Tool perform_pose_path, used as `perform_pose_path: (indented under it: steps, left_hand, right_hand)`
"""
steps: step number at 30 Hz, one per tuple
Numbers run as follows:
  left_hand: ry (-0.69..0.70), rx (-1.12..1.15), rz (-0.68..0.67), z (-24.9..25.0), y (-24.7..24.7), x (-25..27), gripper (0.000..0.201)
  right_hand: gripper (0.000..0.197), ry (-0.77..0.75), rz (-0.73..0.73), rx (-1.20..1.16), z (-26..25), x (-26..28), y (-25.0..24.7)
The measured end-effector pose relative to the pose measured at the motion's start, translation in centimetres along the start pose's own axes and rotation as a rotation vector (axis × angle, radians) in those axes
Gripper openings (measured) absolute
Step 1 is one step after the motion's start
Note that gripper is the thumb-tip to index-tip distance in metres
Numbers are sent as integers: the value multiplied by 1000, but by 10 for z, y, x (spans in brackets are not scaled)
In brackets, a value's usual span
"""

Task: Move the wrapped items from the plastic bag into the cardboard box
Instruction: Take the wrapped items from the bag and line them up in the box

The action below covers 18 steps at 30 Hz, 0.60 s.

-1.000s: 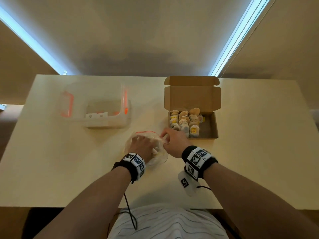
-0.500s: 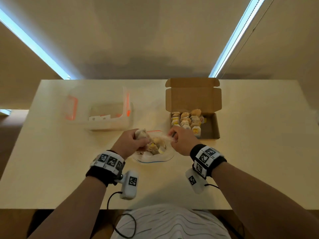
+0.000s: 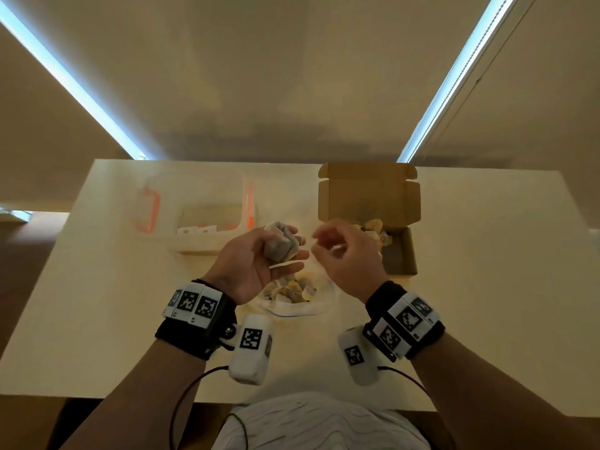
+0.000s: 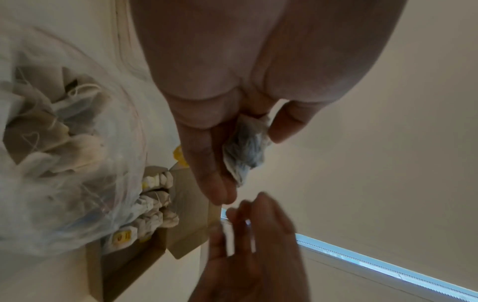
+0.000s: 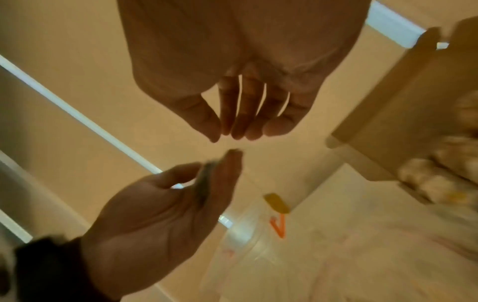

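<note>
Landmark: the cardboard box [image 3: 368, 203] at the far right of the bench [image 3: 487, 287]; every place below is given from it.
Risk, spill from the bag: the plastic bag [image 3: 297, 308] lies slack and open just nearer the person than the box, with many wrapped items [image 3: 292, 290] heaped in its mouth. Neither hand holds it, so a brushing wrist could, I judge, tip some onto the bench.
Risk, box crowding: the box's left part is already packed in rows and only its right part looks free. A careless drop could land on the rows and roll out.
Risk, dropped item: the handover happens in the air left of the box, so a loose grip would let the piece fall back toward the bag.
Risk, trailing string: a thin thread and a small yellow tag [image 5: 276, 202] seem to hang near the hands. A snag could tug the piece free.
Left hand [image 3: 251, 264]: raised left of the box, its fingers [image 4: 207, 163] and thumb curled round one wrapped item [image 3: 281, 243].
Right hand [image 3: 349, 258]: between the left hand and the box, fingertips bunched together with nothing clearly in them.
Look of the held item: a small pale grey-white pouch, creased, soft and crumpled.
</note>
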<state>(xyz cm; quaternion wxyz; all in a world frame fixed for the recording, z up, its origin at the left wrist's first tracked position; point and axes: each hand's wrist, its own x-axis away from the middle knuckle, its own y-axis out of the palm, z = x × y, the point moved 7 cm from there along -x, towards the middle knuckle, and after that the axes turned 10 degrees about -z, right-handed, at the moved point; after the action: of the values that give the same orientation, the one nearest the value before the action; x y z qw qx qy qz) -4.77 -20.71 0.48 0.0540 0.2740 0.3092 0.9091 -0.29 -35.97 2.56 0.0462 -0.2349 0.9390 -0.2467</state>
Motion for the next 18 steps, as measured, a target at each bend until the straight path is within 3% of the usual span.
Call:
perform_pose_path:
  steps: [3,5,8,11,15,18]
  left_hand:
    - [-18,-6,4,-8,10,-3,31]
    - [-31,-43,5,-13,15,-4,35]
    - [-37,-14,25,-16,16,-6,39]
    - [-27,-22,66,-17,11,-8,37]
    - [13,35,206,-14,0,-9,18]
    - [34,5,254,-7,-6,-8,25]
  right_hand:
    - [21,-126,16,67,-33,0,6]
    - [26,-80,-20,139,-32,-4,12]
    - [18,3,-24,98,-24,-6,14]
    - [15,107,-49,-127,-12,-5,13]
    - [21,218,-61,-556,-1,-2,5]
    - [21,237,-69,-746,2,-1,0]
